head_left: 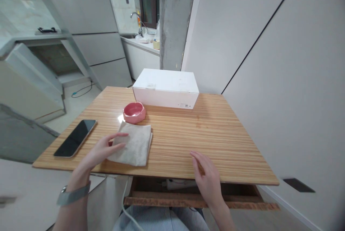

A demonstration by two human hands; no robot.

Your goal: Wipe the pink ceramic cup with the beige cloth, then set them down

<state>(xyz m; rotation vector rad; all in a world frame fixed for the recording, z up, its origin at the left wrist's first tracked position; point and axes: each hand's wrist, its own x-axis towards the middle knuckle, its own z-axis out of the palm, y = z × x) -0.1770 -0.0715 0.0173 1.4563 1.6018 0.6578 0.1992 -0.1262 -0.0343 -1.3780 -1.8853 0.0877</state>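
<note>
A folded, off-white cloth (136, 146) lies flat near the front left of the wooden table (178, 137). My left hand (107, 146) reaches over the cloth's left edge, fingers apart and stretched across it; whether they press on it I cannot tell. My right hand (205, 171) is at the table's front edge, fingers extended and holding nothing, with the thumb a little apart. Just behind the cloth sits a pink ashtray-like bowl (134, 113). A dark-screened phone (77, 138) lies to the left of my left hand.
A white box (167, 87) stands at the back of the table. Below the front edge, a drawer (172, 201) is pulled out, with a white object inside and a white cable (125, 198) hanging beside it. A pale wall (269, 80) runs along the right.
</note>
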